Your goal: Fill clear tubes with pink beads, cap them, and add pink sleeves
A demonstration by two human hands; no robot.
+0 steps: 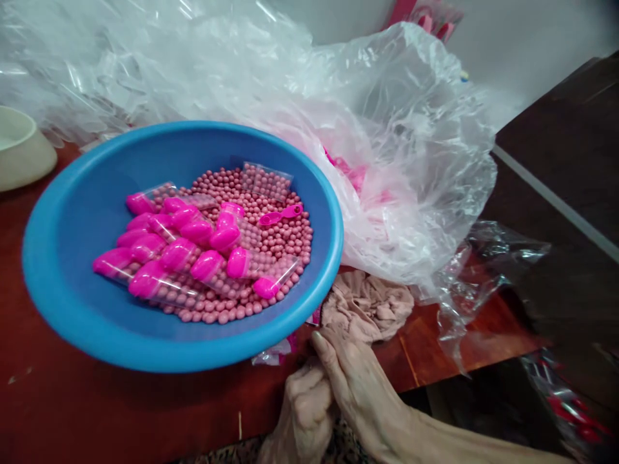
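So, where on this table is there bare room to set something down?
The widest bare stretch of red table lies in front of the blue basin, left of the left hand. A smaller patch lies between the crumpled cloth and the clear plastic film. Behind the basin, plastic bags crowd the table.

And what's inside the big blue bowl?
In the blue bowl there are pink beads, clear tubes, mostly with bright pink ends, and a pink spoon. The beads cover part of the bottom, so I can't see underneath.
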